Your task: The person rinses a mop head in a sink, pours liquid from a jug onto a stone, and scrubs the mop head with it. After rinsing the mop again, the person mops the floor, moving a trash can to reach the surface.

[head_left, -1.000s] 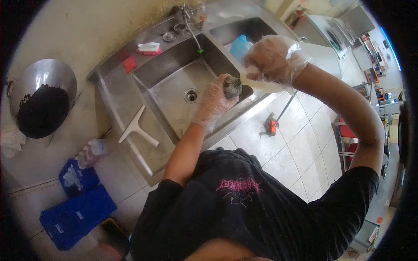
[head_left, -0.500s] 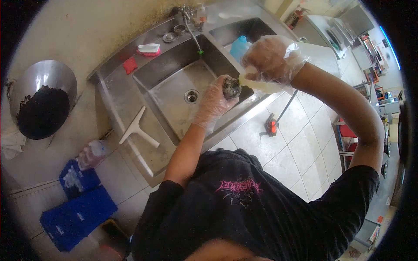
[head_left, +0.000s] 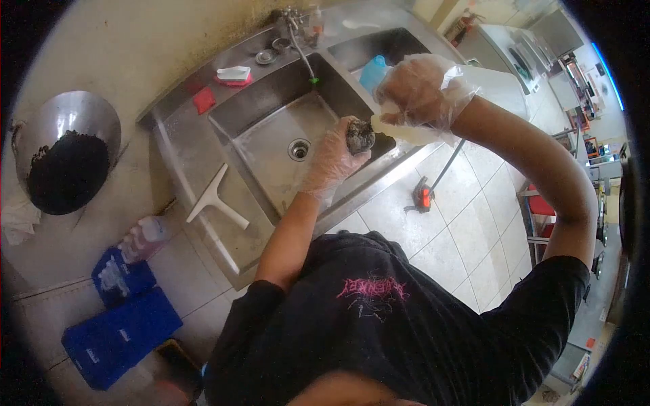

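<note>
Over the front side of the sink [head_left: 261, 157], my left hand [head_left: 332, 159] in a clear plastic glove is closed around a blackened grey scrubbing pad [head_left: 361, 139]. My right hand [head_left: 416, 91], gloved in the same clear plastic, grips a pale yellowish bottle [head_left: 409, 132] held on its side. The bottle's narrow end points left, right at the top of the pad. My fingers hide part of the bottle. Beyond the right hand, a light blue plastic item [head_left: 372, 72] shows at the second basin [head_left: 345, 53].
A white squeegee [head_left: 220, 199] lies on the left drainboard. A red cloth [head_left: 203, 100] and a white-and-pink brush [head_left: 233, 76] sit behind the sink. At left is a blackened wok [head_left: 95, 111]; blue boxes [head_left: 125, 338] are on the floor. A mop [head_left: 424, 196] stands at right.
Both hands hold nearly the same pose. The pad has turned slightly in my left hand, and the view has shifted a little.
</note>
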Available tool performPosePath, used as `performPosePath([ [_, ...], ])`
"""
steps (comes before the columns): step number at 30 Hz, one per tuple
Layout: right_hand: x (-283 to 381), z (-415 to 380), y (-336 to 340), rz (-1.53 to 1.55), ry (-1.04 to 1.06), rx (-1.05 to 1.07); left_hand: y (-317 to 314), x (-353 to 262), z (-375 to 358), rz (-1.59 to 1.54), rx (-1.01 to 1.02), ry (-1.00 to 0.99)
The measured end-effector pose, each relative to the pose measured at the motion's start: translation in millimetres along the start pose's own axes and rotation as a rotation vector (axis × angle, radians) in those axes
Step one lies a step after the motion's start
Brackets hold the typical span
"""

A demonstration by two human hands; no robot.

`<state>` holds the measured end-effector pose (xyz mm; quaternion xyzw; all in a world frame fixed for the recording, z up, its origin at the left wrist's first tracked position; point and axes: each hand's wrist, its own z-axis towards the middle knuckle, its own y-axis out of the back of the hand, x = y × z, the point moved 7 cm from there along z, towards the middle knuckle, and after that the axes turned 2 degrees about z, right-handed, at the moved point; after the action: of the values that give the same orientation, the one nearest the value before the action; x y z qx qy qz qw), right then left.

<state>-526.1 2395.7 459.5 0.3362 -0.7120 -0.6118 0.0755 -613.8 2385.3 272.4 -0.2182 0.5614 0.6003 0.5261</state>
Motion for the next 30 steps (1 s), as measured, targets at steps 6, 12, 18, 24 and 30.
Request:
performPosePath([
  [6,0,4,-4,-0.038,-0.021,0.018,3,-3,0,-0.009,-0.005,-0.036],
  [12,2,5,-2,-0.052,-0.014,0.052,3,-1,1,0.004,0.013,-0.003],
  [18,4,6,-3,-0.067,0.002,0.033,3,2,2,0.041,-0.026,-0.071],
  [24,4,7,-1,-0.055,0.007,0.011,2,4,2,0.023,-0.040,-0.087],
  [30,8,11,1,-0.040,-0.003,0.057,5,3,0,0.017,-0.037,-0.071],
])
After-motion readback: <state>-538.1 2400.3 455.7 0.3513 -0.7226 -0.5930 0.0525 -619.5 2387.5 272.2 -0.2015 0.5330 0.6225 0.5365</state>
